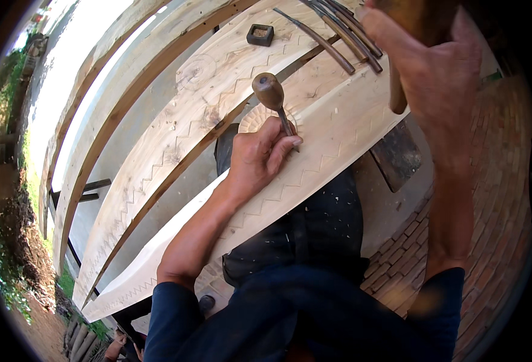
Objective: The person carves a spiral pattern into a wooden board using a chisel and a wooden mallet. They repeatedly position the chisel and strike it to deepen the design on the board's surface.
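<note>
My left hand is closed around the shank of a carving chisel with a bulbous wooden handle. The chisel leans over a long pale wooden board, and its lower end meets the wood beside my fingertips. A zigzag line runs along this board, and a carved round rosette shows partly behind my left hand. Raised high at the upper right, my right hand grips a wooden mallet, apart from the chisel. Part of the mallet lies outside the picture's edge.
Several carving chisels lie on the boards at the far side, near a small dark square box. More long curved boards stretch away at left. Brick paving covers the right side. Another person's arm shows at the lower left.
</note>
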A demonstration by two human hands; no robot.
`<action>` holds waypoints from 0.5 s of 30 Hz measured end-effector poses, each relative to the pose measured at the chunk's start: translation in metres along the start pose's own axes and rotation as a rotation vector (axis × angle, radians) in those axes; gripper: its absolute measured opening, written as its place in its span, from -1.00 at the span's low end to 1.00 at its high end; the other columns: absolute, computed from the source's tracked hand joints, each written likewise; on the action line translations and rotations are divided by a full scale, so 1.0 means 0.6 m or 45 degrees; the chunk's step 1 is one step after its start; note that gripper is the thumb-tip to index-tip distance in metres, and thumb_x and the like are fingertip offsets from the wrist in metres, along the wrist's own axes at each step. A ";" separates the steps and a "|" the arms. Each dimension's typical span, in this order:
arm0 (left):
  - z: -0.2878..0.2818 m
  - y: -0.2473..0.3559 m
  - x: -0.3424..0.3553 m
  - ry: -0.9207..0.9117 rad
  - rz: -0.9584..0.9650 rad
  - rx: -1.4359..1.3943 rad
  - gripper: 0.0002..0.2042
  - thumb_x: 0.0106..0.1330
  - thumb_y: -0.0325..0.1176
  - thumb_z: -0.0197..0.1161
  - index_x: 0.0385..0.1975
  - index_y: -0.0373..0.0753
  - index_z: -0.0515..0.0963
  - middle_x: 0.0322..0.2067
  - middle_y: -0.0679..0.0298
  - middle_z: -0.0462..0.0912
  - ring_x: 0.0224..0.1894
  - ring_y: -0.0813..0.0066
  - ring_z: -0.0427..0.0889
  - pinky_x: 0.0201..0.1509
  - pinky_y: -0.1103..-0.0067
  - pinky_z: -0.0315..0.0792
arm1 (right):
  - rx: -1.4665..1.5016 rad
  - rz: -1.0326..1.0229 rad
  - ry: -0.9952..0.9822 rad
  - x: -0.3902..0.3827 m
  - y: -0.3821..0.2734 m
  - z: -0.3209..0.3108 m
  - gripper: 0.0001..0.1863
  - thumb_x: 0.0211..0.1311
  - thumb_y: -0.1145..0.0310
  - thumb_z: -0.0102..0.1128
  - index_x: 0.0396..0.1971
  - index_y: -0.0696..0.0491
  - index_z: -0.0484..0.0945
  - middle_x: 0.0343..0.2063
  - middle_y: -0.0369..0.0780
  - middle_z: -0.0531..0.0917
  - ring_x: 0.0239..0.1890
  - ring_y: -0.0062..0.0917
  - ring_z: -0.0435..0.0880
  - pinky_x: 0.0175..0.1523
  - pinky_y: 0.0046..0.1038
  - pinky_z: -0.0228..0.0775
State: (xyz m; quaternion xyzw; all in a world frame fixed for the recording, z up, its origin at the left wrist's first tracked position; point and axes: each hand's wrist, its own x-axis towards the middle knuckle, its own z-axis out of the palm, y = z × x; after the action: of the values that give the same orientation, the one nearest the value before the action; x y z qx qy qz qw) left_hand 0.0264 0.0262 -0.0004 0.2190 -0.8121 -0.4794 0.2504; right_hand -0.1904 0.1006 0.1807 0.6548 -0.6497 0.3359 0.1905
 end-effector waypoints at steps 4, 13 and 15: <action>-0.009 -0.001 -0.002 -0.004 0.056 0.075 -0.87 0.58 -0.43 0.40 -0.13 -0.34 0.60 -0.41 0.18 0.83 -0.45 0.56 0.75 -0.25 0.57 0.61 | -0.328 -0.114 -0.280 -0.015 0.010 0.005 -0.25 0.02 0.65 0.48 0.30 -0.17 0.71 -0.09 -0.28 0.81 -0.12 -0.21 0.81 0.00 -0.28 0.68; -0.006 0.004 0.002 0.157 -0.312 -0.588 -0.85 0.71 -0.41 0.24 0.05 -0.37 0.50 -0.19 0.14 0.84 -0.16 0.51 0.81 -0.09 0.59 0.70 | 0.491 0.775 -0.116 -0.097 0.018 0.014 -0.57 0.25 0.42 0.62 0.07 0.21 0.71 -0.14 -0.24 0.85 -0.12 -0.58 0.79 0.09 -0.44 0.64; -0.002 -0.001 0.006 0.247 -0.239 -0.731 -0.87 0.71 -0.42 0.22 0.03 -0.36 0.51 -0.21 0.15 0.84 -0.17 0.54 0.80 -0.02 0.60 0.69 | 0.489 0.843 -0.140 -0.117 0.024 0.016 -0.59 0.25 0.40 0.62 0.04 0.20 0.72 -0.16 -0.24 0.84 -0.12 -0.59 0.78 0.08 -0.44 0.63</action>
State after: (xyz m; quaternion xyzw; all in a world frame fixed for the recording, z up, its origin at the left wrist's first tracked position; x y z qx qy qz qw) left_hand 0.0244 0.0231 0.0000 0.2579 -0.5922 -0.6869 0.3330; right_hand -0.1980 0.1436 0.1229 0.4503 -0.7604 0.4593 -0.0894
